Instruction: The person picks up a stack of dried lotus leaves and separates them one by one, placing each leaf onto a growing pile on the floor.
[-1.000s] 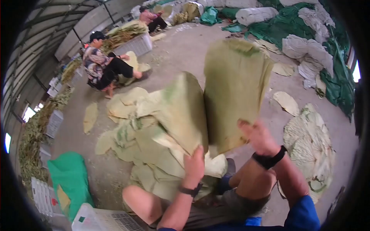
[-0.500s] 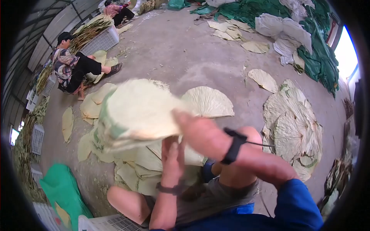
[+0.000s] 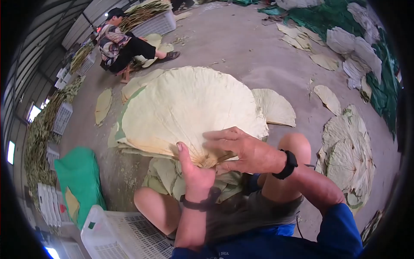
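A thick stack of dried lotus leaves [image 3: 185, 103], pale and fan-shaped, is raised in front of me above the floor. My left hand [image 3: 198, 176] grips its near edge, thumb up against the top leaf and fingers hidden beneath. Over the gathered brown stem point, my right hand [image 3: 254, 152] lies on the top leaf with its fingers stretched out and apart. Below the stack, more pale leaves [image 3: 166, 175] are spread between my knees. Behind its right side a single folded leaf [image 3: 276, 108] rests on the floor.
A heap of leaves [image 3: 347, 151] lies to the right. At lower left are a white plastic crate [image 3: 97, 231] and a green sack [image 3: 79, 177]. A seated co-worker [image 3: 118, 45] is at upper left beside a loaded crate [image 3: 157, 25]. Green and white sheeting [image 3: 353, 45] is piled at upper right.
My right hand has moved from the stack's right edge onto its top, near the stem point. The stack has turned to face me more. My view has swung left.
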A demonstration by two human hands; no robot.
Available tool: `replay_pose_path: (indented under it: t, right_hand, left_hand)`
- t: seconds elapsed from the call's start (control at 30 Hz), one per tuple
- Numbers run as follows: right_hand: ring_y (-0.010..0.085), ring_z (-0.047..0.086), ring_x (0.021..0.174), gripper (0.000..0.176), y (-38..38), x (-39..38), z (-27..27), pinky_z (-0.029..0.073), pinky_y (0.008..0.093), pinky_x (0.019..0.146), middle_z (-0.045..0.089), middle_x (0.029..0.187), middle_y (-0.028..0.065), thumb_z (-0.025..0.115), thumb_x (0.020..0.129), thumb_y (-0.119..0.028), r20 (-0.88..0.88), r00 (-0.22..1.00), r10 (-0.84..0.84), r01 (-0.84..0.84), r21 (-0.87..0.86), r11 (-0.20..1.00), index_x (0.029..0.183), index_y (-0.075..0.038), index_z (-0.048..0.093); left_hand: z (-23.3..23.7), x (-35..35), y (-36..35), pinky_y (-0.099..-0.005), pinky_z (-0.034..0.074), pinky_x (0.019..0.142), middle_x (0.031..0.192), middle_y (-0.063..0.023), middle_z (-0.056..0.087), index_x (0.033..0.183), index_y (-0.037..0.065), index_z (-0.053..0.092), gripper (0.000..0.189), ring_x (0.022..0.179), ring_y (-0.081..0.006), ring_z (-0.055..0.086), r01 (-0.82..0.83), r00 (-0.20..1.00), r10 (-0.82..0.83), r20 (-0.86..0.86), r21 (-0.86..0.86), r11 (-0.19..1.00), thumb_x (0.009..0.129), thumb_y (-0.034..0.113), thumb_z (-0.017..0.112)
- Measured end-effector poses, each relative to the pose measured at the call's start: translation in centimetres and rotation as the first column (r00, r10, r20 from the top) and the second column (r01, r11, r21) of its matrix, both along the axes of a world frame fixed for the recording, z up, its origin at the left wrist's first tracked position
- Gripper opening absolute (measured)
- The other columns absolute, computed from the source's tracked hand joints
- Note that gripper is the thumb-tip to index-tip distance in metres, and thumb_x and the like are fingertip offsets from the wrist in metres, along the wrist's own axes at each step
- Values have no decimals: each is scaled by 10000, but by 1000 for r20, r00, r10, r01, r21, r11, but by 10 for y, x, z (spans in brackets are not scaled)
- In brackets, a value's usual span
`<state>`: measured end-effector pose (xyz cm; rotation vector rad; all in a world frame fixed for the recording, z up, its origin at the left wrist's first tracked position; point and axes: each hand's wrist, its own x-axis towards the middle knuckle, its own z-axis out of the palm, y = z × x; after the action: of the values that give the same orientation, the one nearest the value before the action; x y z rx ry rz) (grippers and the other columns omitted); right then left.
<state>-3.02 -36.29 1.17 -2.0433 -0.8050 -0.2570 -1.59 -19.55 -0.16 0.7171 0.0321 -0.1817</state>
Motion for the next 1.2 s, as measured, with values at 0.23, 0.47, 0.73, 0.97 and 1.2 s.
replay_pose_path:
  t: [0.23,0.47,0.73,0.97,1.2]
  right_hand:
    - [346,564,1141,495,27,-13,-4,470,431,962,576,1331,163,782,743,-130,138,982,-128,135,-44,990,1208,-33,644]
    - [401,500,1245,557,45,-34,-23,436,432,1043,454,1416,256,685,850,-73,116,986,-123,123,9,992,1364,8,484]
    - [172,406,1353,554,69,-37,-42,348,329,1129,355,1541,74,424,1076,-291,-523,837,161,297,681,669,1557,-59,275]
    - [227,312,1447,559,65,-49,-54,305,380,1172,246,1613,98,407,1071,-346,-720,534,443,549,694,467,1557,-95,288]
    - [237,330,1438,553,61,-51,-57,313,380,1167,269,1600,116,429,1064,-330,-694,606,389,481,709,516,1546,-86,308]
  left_hand:
    - [-31,-3,26,-352,529,794,996,-61,640,1126,60,602,260,901,-193,624,-67,995,42,91,296,953,957,257,618]
    - [-24,-13,27,-287,478,622,845,-15,611,937,49,633,112,743,-122,584,-113,992,124,13,511,852,961,148,586]
    - [-84,-17,62,-430,433,1023,1267,-213,611,1302,-33,561,367,1202,-346,565,-527,778,-301,551,834,164,995,163,515]
    - [-21,-35,35,-496,281,1155,1547,-298,288,1508,21,370,755,1429,-449,297,-515,621,-436,652,758,400,954,489,581]
    - [-40,-38,30,-562,242,1142,1544,-296,282,1458,10,443,778,1397,-503,299,-717,509,-505,697,668,200,918,547,601]
